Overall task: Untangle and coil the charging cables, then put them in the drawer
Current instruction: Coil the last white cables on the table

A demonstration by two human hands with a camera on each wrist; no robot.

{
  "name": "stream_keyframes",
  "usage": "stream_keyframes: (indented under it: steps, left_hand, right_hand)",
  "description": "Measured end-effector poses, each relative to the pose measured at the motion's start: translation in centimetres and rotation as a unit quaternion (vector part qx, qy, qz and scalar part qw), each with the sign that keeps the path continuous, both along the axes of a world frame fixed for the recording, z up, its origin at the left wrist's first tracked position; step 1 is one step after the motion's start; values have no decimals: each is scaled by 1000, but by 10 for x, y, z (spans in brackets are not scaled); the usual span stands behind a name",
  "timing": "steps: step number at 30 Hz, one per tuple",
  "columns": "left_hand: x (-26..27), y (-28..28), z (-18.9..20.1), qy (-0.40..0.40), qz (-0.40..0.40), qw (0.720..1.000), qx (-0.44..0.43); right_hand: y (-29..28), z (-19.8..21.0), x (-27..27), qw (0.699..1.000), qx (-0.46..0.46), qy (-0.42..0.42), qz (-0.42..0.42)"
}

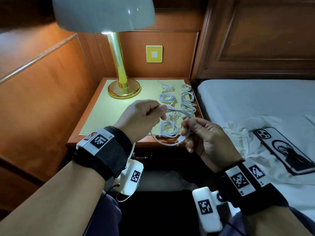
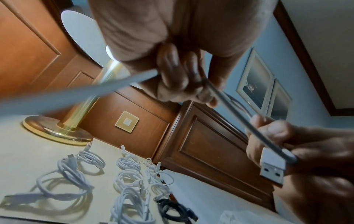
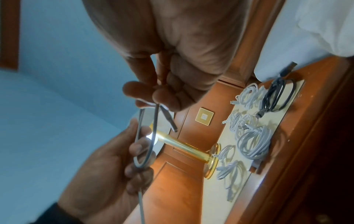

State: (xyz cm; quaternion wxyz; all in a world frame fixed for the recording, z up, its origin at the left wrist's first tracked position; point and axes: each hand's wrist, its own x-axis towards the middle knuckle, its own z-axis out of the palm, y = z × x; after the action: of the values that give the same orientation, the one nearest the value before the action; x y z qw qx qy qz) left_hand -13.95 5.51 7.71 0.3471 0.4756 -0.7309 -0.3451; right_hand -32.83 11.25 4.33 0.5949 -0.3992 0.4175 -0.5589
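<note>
A white charging cable hangs in a loop between my two hands above the front edge of the nightstand. My left hand grips one side of the loop in curled fingers. My right hand pinches the other side near the USB plug, its fingers holding several strands. Several coiled white cables lie in two rows on the right part of the nightstand. A coiled black cable lies at its front right. The drawer handle shows below the top; the drawer looks closed.
A brass lamp stands at the back left of the nightstand. A yellow wall plate is behind it. The bed adjoins on the right, with a phone on crumpled white cloth. Wood panelling runs along the left.
</note>
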Motion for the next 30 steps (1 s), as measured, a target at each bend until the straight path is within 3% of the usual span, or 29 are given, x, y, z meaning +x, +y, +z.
stream_keyframes:
  steps: [5,13,17,22,30]
  left_hand:
    - [1,-1,2,53,-35,997,37]
    - [5,-5,-2,78,18,996,-31]
    - [3,-7,-2,86,20,996,-26]
    - [2,-6,-5,14,4,997,-75]
    - [4,-8,-7,1,-34,995,-95]
  right_hand:
    - [1,7,-5,998,15,-59,-2]
    - [5,3,1,998,23,-34,48]
    - [4,-2,3,998,-6,55,11]
    - [1,-9,-1,979,-3,204,-16]
    - [4,2,3,997,31,23,65]
